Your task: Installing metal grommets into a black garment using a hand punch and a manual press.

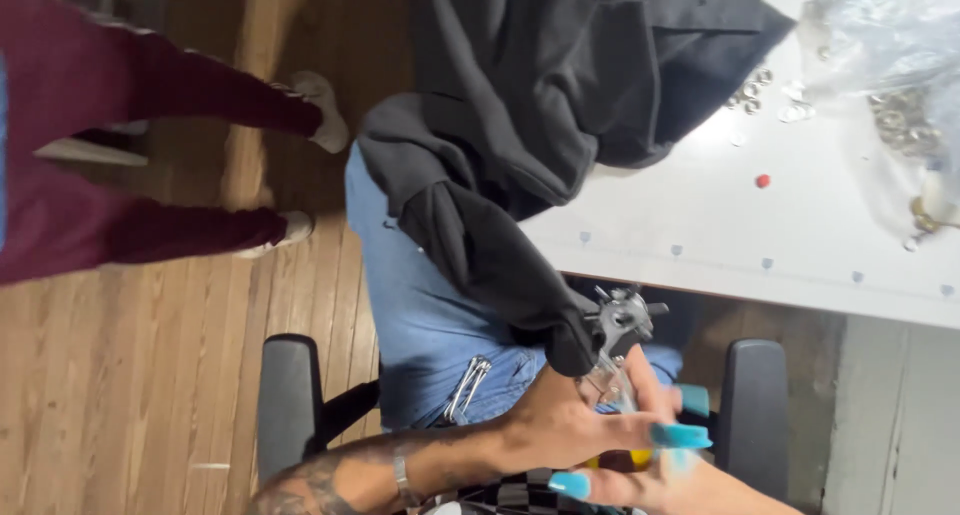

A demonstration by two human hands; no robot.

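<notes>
At the far left a second person's legs point(120, 145) in maroon trousers and pale shoes stand on a wooden plank floor point(130, 375). Next comes a black padded chair armrest point(288, 395), then the wearer's lap in blue jeans point(420, 315), with a metal clip hanging at the pocket. A tattooed forearm with a thin bracelet leads to the left hand point(560, 425), which is closed around the handles of a metal punch tool point(618, 340) — its long axis runs roughly up and down the picture, the wheel-shaped head pointing up toward the table edge. That head touches the end of a black cloth garment point(540, 125), soft and heavily folded, which spills off the table down into the lap. The right hand point(660, 475), with long turquoise nails, lies just below the tool's handles; whether it grips them I cannot tell. On the white table point(720, 225) lie small silver rings point(750, 93), a tiny red bead point(763, 181), and — far right — a crumpled clear plastic bag point(890, 65) of metal bits.
</notes>
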